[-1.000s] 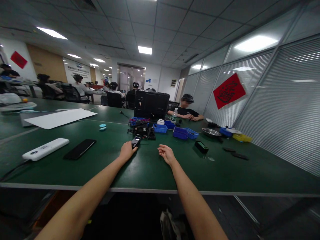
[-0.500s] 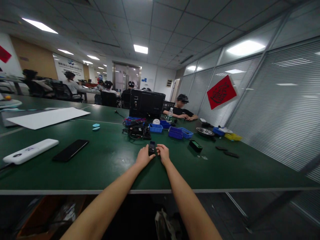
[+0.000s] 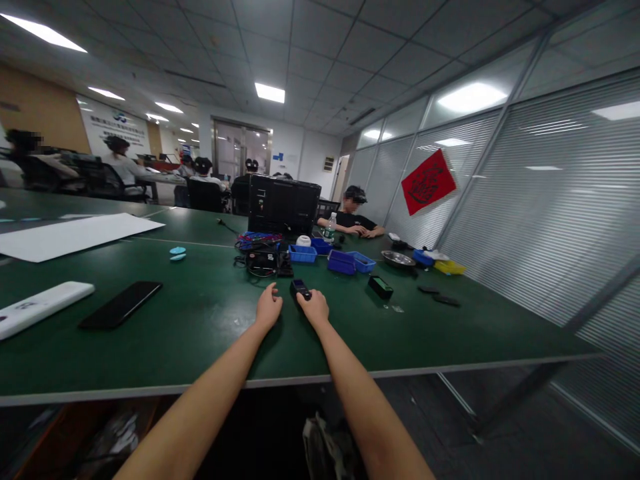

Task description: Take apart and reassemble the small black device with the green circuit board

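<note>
Far left of a boxy black monitor, a smooth white sheet is lying on the glossy green table. Nearer than the monitor on that side, a rounded white oblong device is resting, then a flat, shiny black phone, then a small light-blue object in two rounded parts. In front of the monitor, coiled cables are heaping behind a black box. On the near side of these, the person's left hand is holding nothing, its fingers loosely bent and slightly apart. Next to it, in front of the monitor, a slim black handheld device with a small screen is slanting away from the person; the right hand is pinching its near end, thumb along the left edge and fingers along the right, leaving the screen end beyond the fingertips. Right of the monitor, a clear plastic bottle is standing; nearer and farther right, a black block with a green top is lying, then a shiny round metal bowl.
</note>
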The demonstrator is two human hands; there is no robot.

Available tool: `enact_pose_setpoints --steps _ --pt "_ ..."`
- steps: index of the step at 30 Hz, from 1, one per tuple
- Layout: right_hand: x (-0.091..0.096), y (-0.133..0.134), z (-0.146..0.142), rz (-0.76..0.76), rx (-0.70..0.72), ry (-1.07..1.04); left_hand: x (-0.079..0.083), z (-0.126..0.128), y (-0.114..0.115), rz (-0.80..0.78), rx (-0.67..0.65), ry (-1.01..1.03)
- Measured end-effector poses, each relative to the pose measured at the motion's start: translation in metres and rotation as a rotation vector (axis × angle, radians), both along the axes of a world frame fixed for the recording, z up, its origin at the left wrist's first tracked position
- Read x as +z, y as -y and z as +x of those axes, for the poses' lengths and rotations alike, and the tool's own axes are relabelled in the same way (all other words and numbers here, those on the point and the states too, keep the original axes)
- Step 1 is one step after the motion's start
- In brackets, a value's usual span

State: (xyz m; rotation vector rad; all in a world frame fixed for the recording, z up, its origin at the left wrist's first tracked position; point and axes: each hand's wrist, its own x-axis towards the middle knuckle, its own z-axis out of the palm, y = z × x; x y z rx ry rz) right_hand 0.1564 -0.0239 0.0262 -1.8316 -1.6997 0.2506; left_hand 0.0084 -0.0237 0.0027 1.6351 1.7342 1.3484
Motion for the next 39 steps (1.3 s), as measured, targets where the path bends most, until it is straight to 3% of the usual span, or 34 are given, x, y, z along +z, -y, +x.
enact_pose_setpoints --steps 17,24,39 --pt "0.003 -0.029 0.068 -0.040 -0.406 0.012 -0.003 -0.002 -0.002 -0.017 -0.008 0.056" --pt "-0.005 -0.030 0.072 0.054 -0.407 0.037 -0.001 -0.002 -0.002 -0.022 0.003 0.043" --pt "-0.005 -0.027 0.075 0.027 -0.406 -0.042 -0.005 -0.004 -0.005 -0.022 -0.013 0.050"
